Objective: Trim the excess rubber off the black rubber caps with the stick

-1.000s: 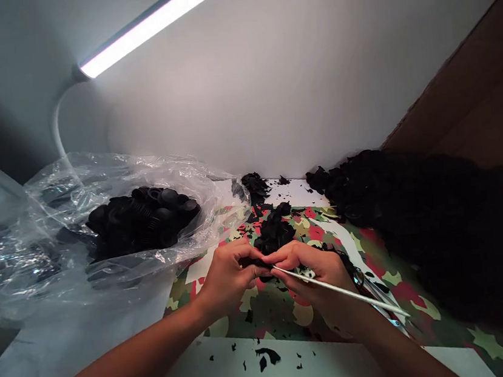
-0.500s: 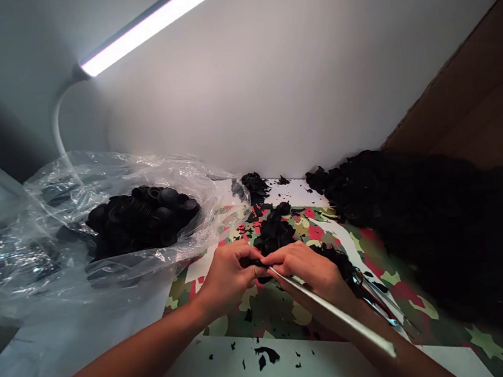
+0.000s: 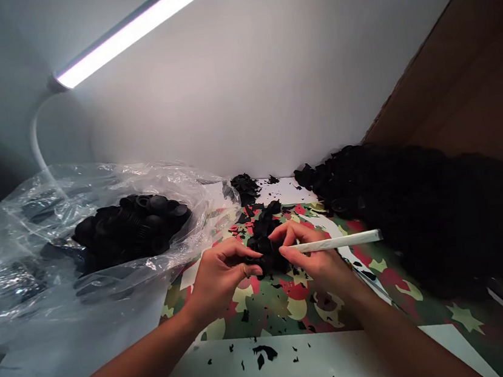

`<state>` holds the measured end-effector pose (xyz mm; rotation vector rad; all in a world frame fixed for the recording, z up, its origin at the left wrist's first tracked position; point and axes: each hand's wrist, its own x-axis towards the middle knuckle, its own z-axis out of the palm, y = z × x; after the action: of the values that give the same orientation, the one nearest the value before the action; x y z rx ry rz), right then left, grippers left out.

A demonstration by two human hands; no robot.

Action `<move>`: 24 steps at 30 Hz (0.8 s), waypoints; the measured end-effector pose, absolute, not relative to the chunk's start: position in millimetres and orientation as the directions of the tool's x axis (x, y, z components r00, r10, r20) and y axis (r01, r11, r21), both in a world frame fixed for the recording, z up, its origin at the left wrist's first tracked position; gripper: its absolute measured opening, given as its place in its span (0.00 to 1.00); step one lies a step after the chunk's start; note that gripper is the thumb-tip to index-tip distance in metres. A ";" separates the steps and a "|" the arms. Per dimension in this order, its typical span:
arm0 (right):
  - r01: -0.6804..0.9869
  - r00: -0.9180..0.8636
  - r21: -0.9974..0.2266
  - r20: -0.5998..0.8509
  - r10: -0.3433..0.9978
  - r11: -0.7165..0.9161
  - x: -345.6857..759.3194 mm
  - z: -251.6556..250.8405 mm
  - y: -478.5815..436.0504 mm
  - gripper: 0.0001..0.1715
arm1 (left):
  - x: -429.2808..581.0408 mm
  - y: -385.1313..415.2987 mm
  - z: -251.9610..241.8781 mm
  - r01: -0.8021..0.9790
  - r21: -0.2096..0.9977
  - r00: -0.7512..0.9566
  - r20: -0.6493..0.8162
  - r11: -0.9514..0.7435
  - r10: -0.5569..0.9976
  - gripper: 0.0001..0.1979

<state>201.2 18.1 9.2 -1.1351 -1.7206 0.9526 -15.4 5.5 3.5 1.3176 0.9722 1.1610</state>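
Observation:
My left hand (image 3: 219, 275) pinches a small black rubber part (image 3: 264, 254) from the left, fingers closed on it. My right hand (image 3: 318, 260) meets it from the right and grips a thin white stick-like tool (image 3: 338, 241), whose free end points right and whose near end rests at the black part. Both hands hover over a camouflage-patterned mat (image 3: 289, 309) strewn with black trimmings. A small heap of black scraps (image 3: 264, 220) lies just behind the hands.
A clear plastic bag (image 3: 101, 231) holding several black round parts (image 3: 130, 228) sits at the left. A big pile of black parts (image 3: 418, 204) fills the right. White sheets (image 3: 310, 368) with black flecks lie at the front. A lamp bar (image 3: 140, 28) glows overhead. Scissors (image 3: 373, 280) lie under my right wrist.
The white tool has swung from pointing down-right along my forearm to pointing level to the right. My hands stay together on the black part; the view has shifted a little.

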 end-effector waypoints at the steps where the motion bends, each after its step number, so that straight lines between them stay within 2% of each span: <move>1: 0.229 -0.251 -0.933 0.218 0.943 0.276 199.7 7.6 17.2 0.07 | -15.8 6.7 2.5 -0.081 0.992 0.179 0.107 -0.094 0.978 0.05; 5: 0.012 -0.295 -0.998 0.056 0.954 0.062 190.8 1.6 10.9 0.09 | -16.8 8.4 1.1 -0.097 0.991 0.164 0.107 -0.092 0.981 0.05; 9: 0.052 -0.336 -0.997 -0.069 0.939 -0.055 179.6 9.7 1.2 0.17 | -17.2 8.3 0.2 -0.103 0.991 0.171 0.103 -0.086 0.980 0.04; 13: 0.036 -0.332 -0.998 -0.068 0.941 -0.059 172.2 19.2 -4.3 0.19 | -16.4 9.6 -4.1 -0.167 0.985 0.189 0.068 -0.036 0.980 0.07; 19: -0.084 -0.290 -0.992 -0.065 0.955 -0.093 172.1 10.7 -4.9 0.21 | -8.0 7.1 -6.5 -0.477 0.867 0.225 -0.041 0.147 0.973 0.16; 24: -0.142 -0.296 -0.980 -0.089 0.951 -0.136 172.1 11.4 -6.3 0.22 | -5.8 4.3 -6.5 -0.499 0.819 0.304 -0.139 0.282 0.942 0.20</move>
<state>172.1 -6.3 11.4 -1.0160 -1.2374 1.5813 -5.8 4.3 -6.5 0.7508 0.7140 1.0836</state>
